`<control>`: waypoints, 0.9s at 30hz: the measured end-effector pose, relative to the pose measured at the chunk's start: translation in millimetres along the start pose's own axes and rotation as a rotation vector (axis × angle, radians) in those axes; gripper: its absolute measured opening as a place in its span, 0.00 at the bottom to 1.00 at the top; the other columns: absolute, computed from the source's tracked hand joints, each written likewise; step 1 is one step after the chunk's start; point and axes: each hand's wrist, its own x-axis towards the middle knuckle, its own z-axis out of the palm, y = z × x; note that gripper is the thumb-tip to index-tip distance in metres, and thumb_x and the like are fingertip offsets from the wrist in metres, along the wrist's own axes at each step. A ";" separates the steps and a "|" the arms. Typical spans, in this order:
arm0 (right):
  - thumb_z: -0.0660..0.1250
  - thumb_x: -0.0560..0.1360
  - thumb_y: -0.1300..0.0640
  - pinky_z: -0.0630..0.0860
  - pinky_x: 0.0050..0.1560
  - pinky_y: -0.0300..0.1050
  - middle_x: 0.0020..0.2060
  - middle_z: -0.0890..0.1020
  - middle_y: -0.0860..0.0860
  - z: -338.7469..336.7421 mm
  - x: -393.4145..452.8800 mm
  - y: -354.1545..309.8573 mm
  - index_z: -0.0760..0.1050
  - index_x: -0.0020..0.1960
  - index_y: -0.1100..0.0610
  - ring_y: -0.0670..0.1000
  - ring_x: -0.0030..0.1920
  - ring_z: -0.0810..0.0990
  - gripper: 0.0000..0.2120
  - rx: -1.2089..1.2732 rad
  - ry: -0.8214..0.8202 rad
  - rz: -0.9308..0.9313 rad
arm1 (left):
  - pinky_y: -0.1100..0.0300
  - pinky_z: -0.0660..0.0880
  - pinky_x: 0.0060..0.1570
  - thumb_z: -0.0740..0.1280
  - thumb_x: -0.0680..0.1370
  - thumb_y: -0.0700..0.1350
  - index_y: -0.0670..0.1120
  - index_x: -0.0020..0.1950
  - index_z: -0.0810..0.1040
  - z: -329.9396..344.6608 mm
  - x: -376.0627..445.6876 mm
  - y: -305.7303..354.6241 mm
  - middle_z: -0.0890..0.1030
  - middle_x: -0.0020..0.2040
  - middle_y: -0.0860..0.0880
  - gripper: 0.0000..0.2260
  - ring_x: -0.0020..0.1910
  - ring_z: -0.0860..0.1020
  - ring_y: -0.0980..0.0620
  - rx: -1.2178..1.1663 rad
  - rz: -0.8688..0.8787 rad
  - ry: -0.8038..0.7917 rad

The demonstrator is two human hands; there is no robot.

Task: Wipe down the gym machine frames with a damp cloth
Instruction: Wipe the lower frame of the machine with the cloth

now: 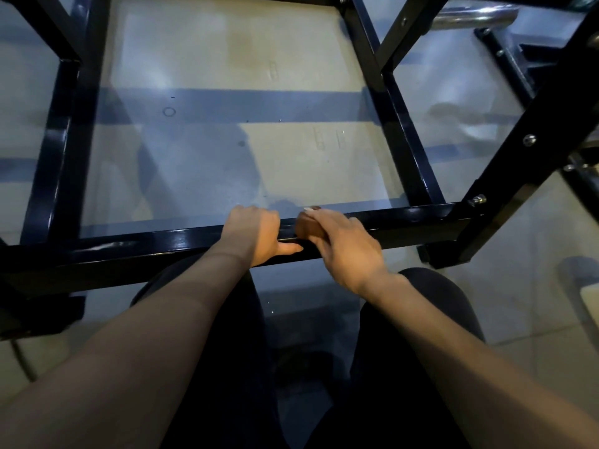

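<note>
Cloth point(307, 226) on left-right frame bar point(162, 243)

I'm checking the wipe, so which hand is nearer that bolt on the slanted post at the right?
Right. The right hand holds the cloth on the bar, nearer the bolt; the left hand grips the bar farther left.

The floor point(227, 59) is pale, cream-toned and glossy, throwing back soft patches of light beyond where the hands grip. A dark blue-grey band point(243, 105) crosses it from side to side, farther out from the grip, and broad bluish shadows spread over the nearer floor. A small ring mark point(169, 111) sits on the band to the left. Far up and right of the grip a chrome bar point(476, 14) gleams. Lighting is dim and cool overall.
</note>
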 end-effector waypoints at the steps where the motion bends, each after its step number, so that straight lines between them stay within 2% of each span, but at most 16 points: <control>1: 0.63 0.84 0.50 0.78 0.58 0.58 0.73 0.72 0.44 -7.4 -2.8 11.4 0.64 0.77 0.38 0.56 0.64 0.74 0.23 -0.010 -0.011 0.005 | 0.54 0.65 0.39 0.59 0.71 0.79 0.48 0.45 0.74 0.1 0.2 -0.4 0.77 0.39 0.51 0.33 0.40 0.75 0.47 0.002 -0.002 0.000; 4: 0.64 0.83 0.52 0.78 0.56 0.57 0.65 0.78 0.50 -19.3 13.6 40.6 0.70 0.70 0.41 0.60 0.62 0.77 0.16 0.006 0.034 0.264 | 0.55 0.64 0.37 0.59 0.71 0.79 0.47 0.44 0.77 1.2 0.1 -1.2 0.78 0.38 0.50 0.35 0.38 0.77 0.47 0.001 -0.004 0.005; 6: 0.64 0.83 0.51 0.77 0.57 0.56 0.61 0.80 0.53 -14.6 32.1 31.0 0.74 0.67 0.45 0.61 0.62 0.77 0.13 0.047 0.089 0.417 | 0.55 0.64 0.36 0.59 0.71 0.79 0.47 0.45 0.77 -0.6 0.5 -0.1 0.78 0.38 0.50 0.34 0.38 0.77 0.47 0.007 0.010 0.006; 8: 0.64 0.83 0.51 0.78 0.59 0.56 0.63 0.79 0.52 2.5 37.1 2.3 0.74 0.69 0.46 0.60 0.63 0.76 0.15 0.123 0.110 0.346 | 0.55 0.64 0.36 0.59 0.72 0.79 0.48 0.46 0.76 -0.2 0.3 -0.2 0.80 0.40 0.50 0.33 0.40 0.77 0.48 0.008 0.007 0.007; 10: 0.63 0.83 0.52 0.79 0.58 0.59 0.66 0.77 0.47 13.2 18.5 -19.5 0.70 0.73 0.42 0.57 0.63 0.75 0.19 0.146 0.054 0.138 | 0.55 0.64 0.37 0.60 0.71 0.79 0.48 0.46 0.77 0.1 0.7 0.2 0.81 0.41 0.50 0.32 0.41 0.77 0.47 -0.005 -0.004 0.012; 12: 0.64 0.83 0.51 0.79 0.58 0.59 0.70 0.74 0.44 6.4 0.0 -8.3 0.67 0.75 0.40 0.56 0.63 0.75 0.21 0.102 0.042 0.017 | 0.55 0.64 0.37 0.60 0.71 0.79 0.48 0.45 0.76 -0.1 0.7 0.0 0.80 0.41 0.50 0.33 0.41 0.78 0.47 -0.004 -0.003 0.001; 14: 0.65 0.83 0.50 0.77 0.58 0.56 0.69 0.76 0.45 -8.5 -0.5 20.6 0.67 0.74 0.39 0.56 0.64 0.76 0.21 0.081 0.068 0.108 | 0.55 0.63 0.36 0.59 0.72 0.79 0.48 0.45 0.76 0.1 0.6 0.2 0.78 0.39 0.50 0.33 0.41 0.78 0.47 0.007 0.005 0.003; 17: 0.63 0.83 0.50 0.76 0.54 0.54 0.61 0.81 0.51 -16.9 22.3 38.1 0.73 0.69 0.43 0.60 0.61 0.78 0.15 0.072 0.126 0.371 | 0.56 0.62 0.35 0.59 0.72 0.79 0.47 0.44 0.76 1.9 -0.6 -0.2 0.78 0.38 0.50 0.34 0.40 0.77 0.47 0.021 0.010 0.025; 19: 0.62 0.83 0.52 0.77 0.54 0.56 0.61 0.80 0.52 -7.6 28.2 17.7 0.74 0.68 0.46 0.61 0.61 0.76 0.14 0.077 0.136 0.363 | 0.56 0.64 0.37 0.59 0.71 0.79 0.47 0.45 0.76 1.8 -1.5 2.1 0.81 0.42 0.49 0.34 0.42 0.79 0.46 0.029 0.017 0.035; 22: 0.62 0.84 0.53 0.79 0.54 0.58 0.67 0.76 0.48 5.5 6.6 -7.5 0.69 0.73 0.44 0.59 0.60 0.74 0.18 0.080 0.073 0.135 | 0.55 0.65 0.39 0.60 0.71 0.78 0.48 0.47 0.75 1.2 -1.2 3.1 0.83 0.47 0.47 0.33 0.46 0.81 0.45 0.013 0.000 0.040; 24: 0.61 0.84 0.50 0.78 0.55 0.57 0.72 0.73 0.46 -2.8 -6.0 8.0 0.65 0.77 0.43 0.58 0.61 0.74 0.22 0.006 0.043 0.073 | 0.55 0.66 0.40 0.60 0.71 0.78 0.48 0.47 0.74 -0.3 -1.4 2.3 0.83 0.47 0.47 0.33 0.47 0.80 0.44 0.019 -0.007 0.029; 27: 0.62 0.84 0.50 0.76 0.54 0.56 0.69 0.76 0.50 -21.6 -0.8 44.8 0.67 0.75 0.43 0.59 0.62 0.75 0.19 0.004 0.071 0.292 | 0.56 0.64 0.39 0.59 0.72 0.78 0.47 0.46 0.73 -0.3 -2.6 4.9 0.81 0.44 0.48 0.33 0.41 0.76 0.45 0.048 -0.005 0.014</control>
